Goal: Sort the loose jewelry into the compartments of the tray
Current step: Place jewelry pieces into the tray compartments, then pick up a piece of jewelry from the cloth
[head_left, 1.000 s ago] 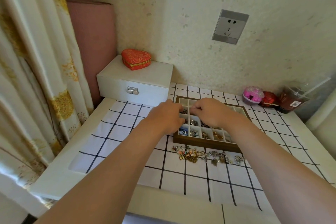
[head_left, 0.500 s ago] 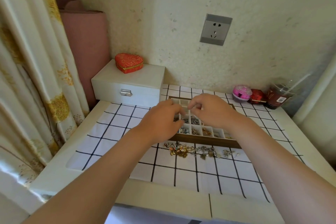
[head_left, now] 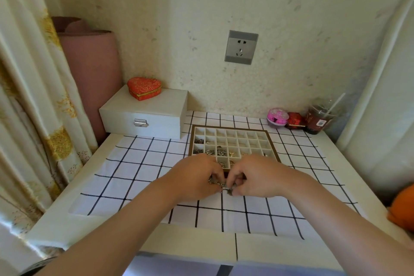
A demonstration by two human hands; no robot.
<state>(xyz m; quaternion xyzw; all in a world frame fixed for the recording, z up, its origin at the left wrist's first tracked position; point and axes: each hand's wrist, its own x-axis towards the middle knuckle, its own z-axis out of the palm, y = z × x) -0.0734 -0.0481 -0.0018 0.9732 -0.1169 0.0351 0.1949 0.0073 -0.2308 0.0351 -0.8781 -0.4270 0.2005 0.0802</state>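
Observation:
A wooden tray [head_left: 272, 141] with many small white compartments lies on the checked cloth; its near-left cells hold rings and chains, its far cells look bare. In front of the tray's near edge lies a pile of loose jewelry [head_left: 220, 184], mostly hidden by my hands. My left hand [head_left: 197, 177] and my right hand [head_left: 257, 177] are down on the pile side by side, fingers curled and pinching pieces of it between them.
A white latched box [head_left: 145, 114] with a red heart-shaped case [head_left: 144, 87] on it stands at the back left. A pink round case [head_left: 277, 116], a small red box [head_left: 295, 120] and a plastic cup with a straw [head_left: 320, 119] stand at the back right. An orange object [head_left: 403, 206] lies at the right edge.
Both hands have drawn back from over the tray's compartments to the loose pile in front of it. The tray's cells are now uncovered.

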